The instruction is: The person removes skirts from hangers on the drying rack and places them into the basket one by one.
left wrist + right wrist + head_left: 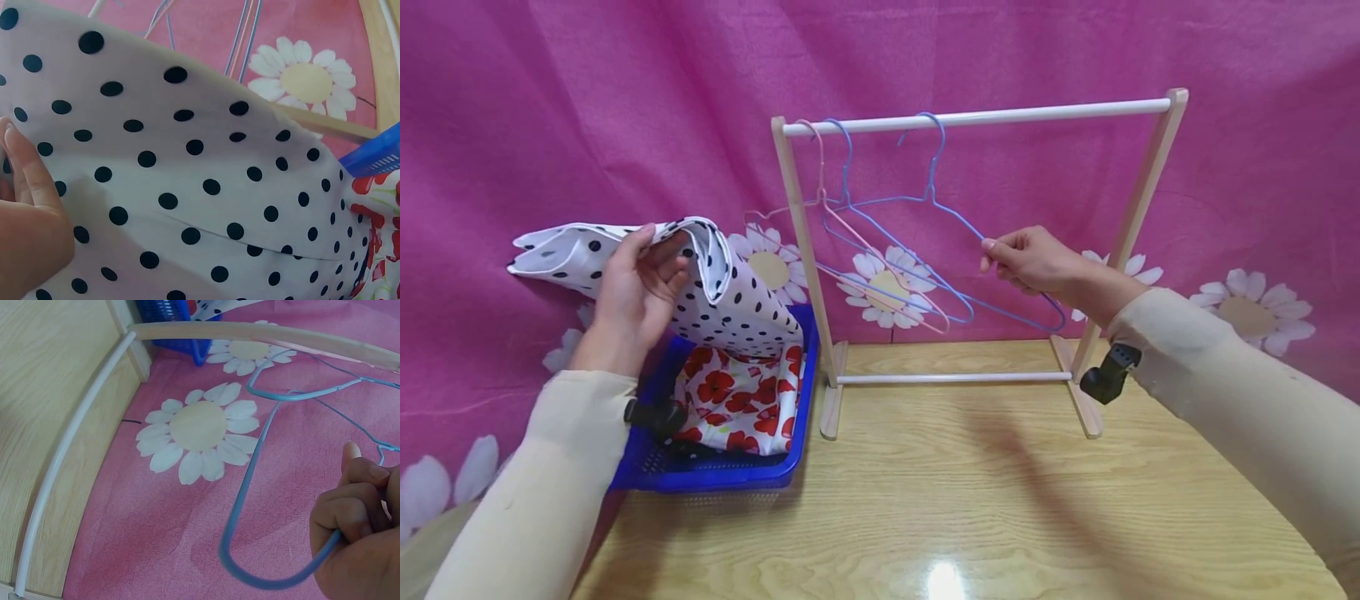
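Note:
My left hand [638, 287] holds up a white cloth with black polka dots [737, 308] by its upper edge. The lower part of this cloth hangs into a blue basket [801, 392], over a folded cloth with red flowers [730, 396]. In the left wrist view, the dotted cloth [187, 162] fills most of the picture beside my left hand [34, 212]. With thumb and fingers, my right hand [1033, 262] grips the right arm of a blue hanger [958, 215]. That hanger's hook is over the white rail [1045, 114].
A pink hanger [822, 167] and another blue hanger [848, 167] hang close together at the rail's left end. The rack's wooden posts [1138, 208] stand on a wood-grain table [962, 500]. Behind is a pink curtain [625, 100] with white daisies.

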A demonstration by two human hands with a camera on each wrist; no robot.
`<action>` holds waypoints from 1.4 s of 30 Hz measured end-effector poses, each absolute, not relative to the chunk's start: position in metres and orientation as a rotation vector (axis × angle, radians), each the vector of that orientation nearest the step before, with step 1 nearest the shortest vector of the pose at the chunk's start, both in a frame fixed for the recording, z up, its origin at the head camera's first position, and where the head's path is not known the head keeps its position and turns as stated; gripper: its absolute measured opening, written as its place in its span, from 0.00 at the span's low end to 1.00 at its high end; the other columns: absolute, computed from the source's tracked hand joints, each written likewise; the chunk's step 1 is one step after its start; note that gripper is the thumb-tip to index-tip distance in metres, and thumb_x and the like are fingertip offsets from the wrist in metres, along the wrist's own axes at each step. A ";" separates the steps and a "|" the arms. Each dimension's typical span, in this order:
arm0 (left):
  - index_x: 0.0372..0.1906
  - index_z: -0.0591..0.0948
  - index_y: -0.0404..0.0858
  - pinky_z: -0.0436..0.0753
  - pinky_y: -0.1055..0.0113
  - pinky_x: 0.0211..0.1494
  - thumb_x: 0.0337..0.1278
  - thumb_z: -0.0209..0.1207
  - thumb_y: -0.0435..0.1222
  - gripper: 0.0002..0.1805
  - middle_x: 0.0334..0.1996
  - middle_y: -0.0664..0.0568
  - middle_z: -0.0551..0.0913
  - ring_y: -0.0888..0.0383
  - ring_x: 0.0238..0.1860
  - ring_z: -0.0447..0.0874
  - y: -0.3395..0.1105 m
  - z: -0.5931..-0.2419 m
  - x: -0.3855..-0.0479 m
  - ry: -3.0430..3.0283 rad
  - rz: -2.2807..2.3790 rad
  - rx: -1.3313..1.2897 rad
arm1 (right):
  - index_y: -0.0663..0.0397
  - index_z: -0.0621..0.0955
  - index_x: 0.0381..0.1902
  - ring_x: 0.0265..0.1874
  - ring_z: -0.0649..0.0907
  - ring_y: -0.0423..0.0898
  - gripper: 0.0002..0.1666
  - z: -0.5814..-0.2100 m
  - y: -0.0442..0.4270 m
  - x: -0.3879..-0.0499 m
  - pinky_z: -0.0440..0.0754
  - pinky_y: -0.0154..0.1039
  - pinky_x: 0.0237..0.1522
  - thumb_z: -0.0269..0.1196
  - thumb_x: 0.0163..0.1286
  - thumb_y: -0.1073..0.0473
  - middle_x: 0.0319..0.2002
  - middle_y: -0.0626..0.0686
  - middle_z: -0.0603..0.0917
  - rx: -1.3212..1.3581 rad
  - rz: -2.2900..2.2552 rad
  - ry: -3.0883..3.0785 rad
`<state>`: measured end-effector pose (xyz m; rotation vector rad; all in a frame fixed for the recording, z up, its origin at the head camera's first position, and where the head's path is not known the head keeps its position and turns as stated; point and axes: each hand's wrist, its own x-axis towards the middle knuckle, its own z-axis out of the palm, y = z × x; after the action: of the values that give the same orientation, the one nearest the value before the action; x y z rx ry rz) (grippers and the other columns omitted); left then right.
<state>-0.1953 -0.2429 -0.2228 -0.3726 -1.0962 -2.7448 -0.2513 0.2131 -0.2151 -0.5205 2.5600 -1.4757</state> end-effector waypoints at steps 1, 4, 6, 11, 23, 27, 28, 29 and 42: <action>0.37 0.79 0.35 0.85 0.67 0.27 0.78 0.47 0.37 0.14 0.30 0.43 0.91 0.54 0.20 0.86 -0.242 -0.224 -0.193 -1.100 -2.738 -0.376 | 0.45 0.80 0.26 0.13 0.59 0.35 0.25 -0.216 0.213 -0.251 0.56 0.31 0.17 0.46 0.83 0.50 0.14 0.41 0.65 -0.520 -1.477 2.559; 0.36 0.78 0.34 0.86 0.68 0.27 0.79 0.45 0.37 0.15 0.30 0.43 0.91 0.54 0.20 0.87 -0.239 -0.230 -0.184 -1.095 -2.724 -0.397 | 0.45 0.80 0.25 0.13 0.59 0.35 0.25 -0.217 0.212 -0.251 0.56 0.31 0.17 0.47 0.83 0.50 0.14 0.41 0.65 -0.516 -1.479 2.561; 0.36 0.78 0.33 0.86 0.68 0.27 0.79 0.44 0.36 0.16 0.29 0.42 0.91 0.53 0.21 0.88 -0.238 -0.235 -0.179 -1.080 -2.724 -0.410 | 0.45 0.80 0.25 0.13 0.60 0.35 0.25 -0.217 0.212 -0.251 0.56 0.31 0.17 0.47 0.83 0.51 0.15 0.41 0.66 -0.510 -1.476 2.567; 0.35 0.78 0.32 0.88 0.67 0.30 0.79 0.44 0.36 0.17 0.27 0.42 0.90 0.53 0.23 0.89 -0.237 -0.248 -0.165 -1.060 -2.721 -0.418 | 0.44 0.80 0.24 0.13 0.61 0.35 0.25 -0.219 0.210 -0.251 0.56 0.30 0.17 0.47 0.83 0.51 0.15 0.41 0.68 -0.497 -1.474 2.581; 0.36 0.77 0.31 0.89 0.65 0.33 0.81 0.40 0.35 0.18 0.26 0.38 0.89 0.48 0.26 0.91 -0.239 -0.275 -0.133 -1.012 -2.794 -0.476 | 0.44 0.80 0.26 0.14 0.61 0.36 0.25 -0.220 0.210 -0.251 0.56 0.31 0.17 0.47 0.83 0.50 0.16 0.41 0.69 -0.494 -1.455 2.588; 0.38 0.77 0.32 0.89 0.65 0.33 0.81 0.38 0.35 0.18 0.27 0.39 0.89 0.48 0.27 0.91 -0.240 -0.284 -0.126 -1.035 -2.818 -0.463 | 0.44 0.80 0.26 0.14 0.61 0.36 0.24 -0.220 0.209 -0.251 0.56 0.31 0.17 0.47 0.83 0.50 0.16 0.41 0.68 -0.498 -1.462 2.582; 0.38 0.77 0.32 0.89 0.65 0.33 0.81 0.38 0.35 0.18 0.27 0.39 0.89 0.49 0.27 0.91 -0.240 -0.286 -0.124 -1.044 -2.819 -0.456 | 0.44 0.80 0.26 0.14 0.61 0.35 0.25 -0.220 0.209 -0.251 0.56 0.31 0.17 0.47 0.83 0.50 0.16 0.41 0.68 -0.497 -1.469 2.578; 0.39 0.77 0.32 0.89 0.66 0.33 0.81 0.38 0.35 0.18 0.27 0.40 0.89 0.49 0.28 0.91 -0.240 -0.287 -0.123 -1.051 -2.821 -0.450 | 0.44 0.80 0.26 0.13 0.61 0.35 0.25 -0.220 0.209 -0.251 0.56 0.31 0.17 0.47 0.83 0.50 0.16 0.41 0.68 -0.498 -1.472 2.577; 0.35 0.82 0.36 0.89 0.68 0.33 0.80 0.42 0.34 0.19 0.25 0.45 0.89 0.54 0.26 0.91 -0.229 -0.294 -0.117 -1.234 -2.736 -0.279 | 0.45 0.80 0.26 0.13 0.60 0.35 0.25 -0.218 0.209 -0.250 0.56 0.32 0.18 0.47 0.83 0.50 0.16 0.41 0.68 -0.496 -1.500 2.562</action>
<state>-0.1170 -0.2293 -0.2940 -0.2791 -1.2342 -2.7362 -0.2502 0.2092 -0.2184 -0.4961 2.5618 -1.5003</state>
